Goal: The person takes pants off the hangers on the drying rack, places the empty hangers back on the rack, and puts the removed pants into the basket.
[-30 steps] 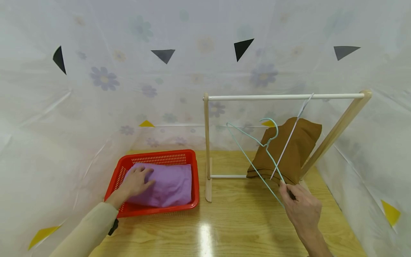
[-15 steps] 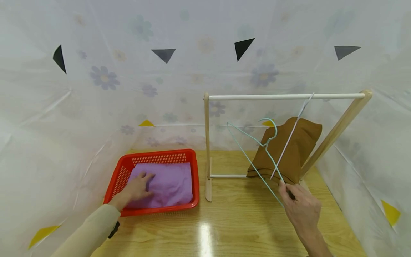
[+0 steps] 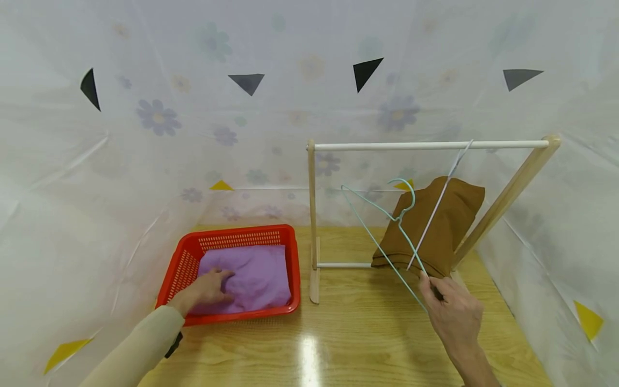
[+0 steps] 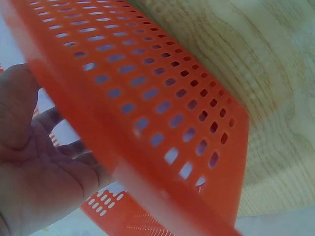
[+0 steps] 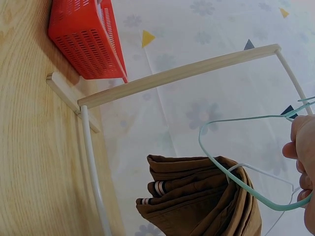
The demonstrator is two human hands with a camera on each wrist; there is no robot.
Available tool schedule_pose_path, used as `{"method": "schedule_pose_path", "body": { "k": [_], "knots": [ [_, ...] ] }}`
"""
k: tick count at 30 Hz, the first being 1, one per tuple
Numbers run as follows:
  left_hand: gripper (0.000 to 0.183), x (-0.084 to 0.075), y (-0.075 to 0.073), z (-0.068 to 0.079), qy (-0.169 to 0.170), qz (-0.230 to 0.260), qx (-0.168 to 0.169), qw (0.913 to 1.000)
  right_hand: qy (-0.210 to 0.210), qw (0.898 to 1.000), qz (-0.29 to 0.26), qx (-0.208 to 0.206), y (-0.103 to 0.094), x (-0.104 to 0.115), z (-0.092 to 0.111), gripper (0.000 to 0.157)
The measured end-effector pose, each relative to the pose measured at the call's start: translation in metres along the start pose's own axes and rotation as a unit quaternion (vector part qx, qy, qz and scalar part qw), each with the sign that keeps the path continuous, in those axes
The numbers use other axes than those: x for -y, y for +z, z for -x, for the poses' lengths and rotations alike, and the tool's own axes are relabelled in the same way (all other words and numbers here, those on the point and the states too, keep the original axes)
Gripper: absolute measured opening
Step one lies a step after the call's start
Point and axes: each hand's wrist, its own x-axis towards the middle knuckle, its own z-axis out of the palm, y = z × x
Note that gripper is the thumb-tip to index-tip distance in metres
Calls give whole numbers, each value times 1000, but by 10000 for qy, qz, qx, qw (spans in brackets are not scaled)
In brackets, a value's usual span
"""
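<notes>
A folded lilac cloth (image 3: 256, 271) lies inside a red plastic basket (image 3: 232, 232). My left hand (image 3: 207, 287) rests on the cloth's left part with relaxed, slightly spread fingers; in the left wrist view the basket wall hides the fingertips. At the right, my right hand (image 3: 454, 309) pinches a mint-green wire hanger (image 3: 364, 224) by one end, with its hook pointing up. This hanger carries nothing. Behind it a folded brown garment (image 3: 450, 215) hangs over a white hanger (image 3: 441, 196), hooked on the rack's top bar (image 3: 387, 146).
The rack's light wooden legs (image 3: 312, 209) stand on the wood-grain table (image 3: 338, 344), to the right of the basket. A low white crossbar (image 3: 343, 265) joins them. Pale flowered sheeting (image 3: 290, 107) with black, grey and yellow triangles encloses the table.
My left hand has slid slightly nearer over the lilac cloth, whose left side has shifted a little to the right. The right hand and mint-green hanger have barely moved.
</notes>
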Motion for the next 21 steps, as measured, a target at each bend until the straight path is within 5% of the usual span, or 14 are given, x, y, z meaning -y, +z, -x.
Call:
{"method": "schedule_pose_path", "body": {
  "k": [12, 21],
  "knots": [
    [72, -3, 2, -1, -199, 28, 287, 9994, -42, 10000, 7, 4, 0, 0, 2, 51],
    [71, -5, -1, 0, -222, 200, 137, 9995, -12, 10000, 24, -40, 0, 1, 2, 47]
  ]
}}
